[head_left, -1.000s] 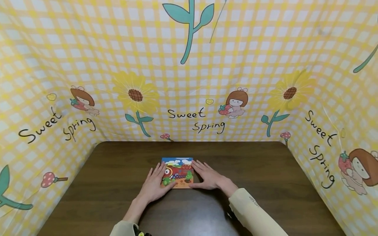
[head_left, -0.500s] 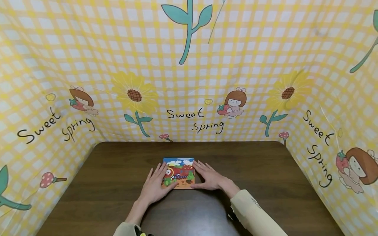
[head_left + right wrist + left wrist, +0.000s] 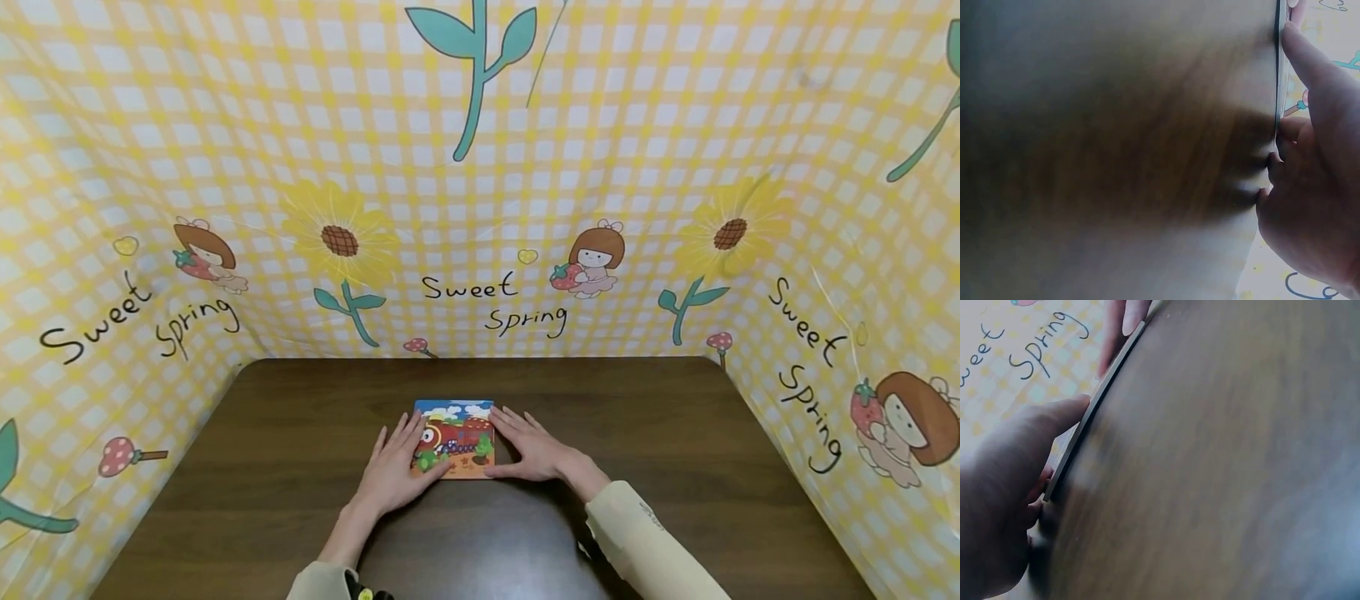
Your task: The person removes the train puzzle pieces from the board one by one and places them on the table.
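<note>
A thin square picture board with a cartoon red train, clouds and green bushes lies flat on the dark wooden table. My left hand rests along its left side, fingers extended, thumb over the lower left part of the picture. On the other side, my right hand has its fingertips at the upper right edge and its thumb at the lower right corner. In the left wrist view the board's thin near edge shows, with the left thumb on it. The right thumb touches that edge in the right wrist view.
The dark brown table stretches around the board on all sides. A yellow checked cloth printed with flowers, figures and lettering hangs around its back and sides. Light sleeves cover the forearms.
The head view has shifted slightly. Against the table, the board and both hands appear a touch further right than a second ago; the hands' hold on it looks the same.
</note>
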Motion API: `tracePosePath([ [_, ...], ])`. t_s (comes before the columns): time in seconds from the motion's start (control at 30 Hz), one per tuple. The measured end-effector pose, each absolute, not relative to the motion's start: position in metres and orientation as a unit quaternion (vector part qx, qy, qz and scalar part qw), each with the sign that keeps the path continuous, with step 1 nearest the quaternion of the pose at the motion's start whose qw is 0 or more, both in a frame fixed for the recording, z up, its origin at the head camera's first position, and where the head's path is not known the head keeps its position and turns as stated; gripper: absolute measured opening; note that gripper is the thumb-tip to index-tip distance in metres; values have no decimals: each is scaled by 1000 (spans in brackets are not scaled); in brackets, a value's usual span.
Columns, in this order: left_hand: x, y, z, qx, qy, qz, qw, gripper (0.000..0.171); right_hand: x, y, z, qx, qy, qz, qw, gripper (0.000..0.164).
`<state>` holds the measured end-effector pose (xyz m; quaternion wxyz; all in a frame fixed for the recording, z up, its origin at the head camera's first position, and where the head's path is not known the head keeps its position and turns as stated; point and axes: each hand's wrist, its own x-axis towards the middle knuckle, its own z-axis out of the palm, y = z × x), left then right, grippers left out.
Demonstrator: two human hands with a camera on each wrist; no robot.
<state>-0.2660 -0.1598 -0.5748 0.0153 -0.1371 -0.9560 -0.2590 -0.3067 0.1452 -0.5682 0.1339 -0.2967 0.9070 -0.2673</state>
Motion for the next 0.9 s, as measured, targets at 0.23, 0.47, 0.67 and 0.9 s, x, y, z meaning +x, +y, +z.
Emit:
tracePosePath([
  [0.23,-263,-162,-567,-140,-954,-264,18,101,-300,140,-552,-305,907,-255,136,108],
  [0.47,-264,-156,-569,-131,-960,-246,1,101,-297,143,-545,-285,922,-218,148,102],
  [0.67,-264,-148,-571,-121,-966,-228,5,101,-300,151,-549,-285,916,-238,152,106],
  [0.9,-263,-142,-572,-113,-968,-222,6,101,-308,159,-561,-289,910,-260,145,114],
])
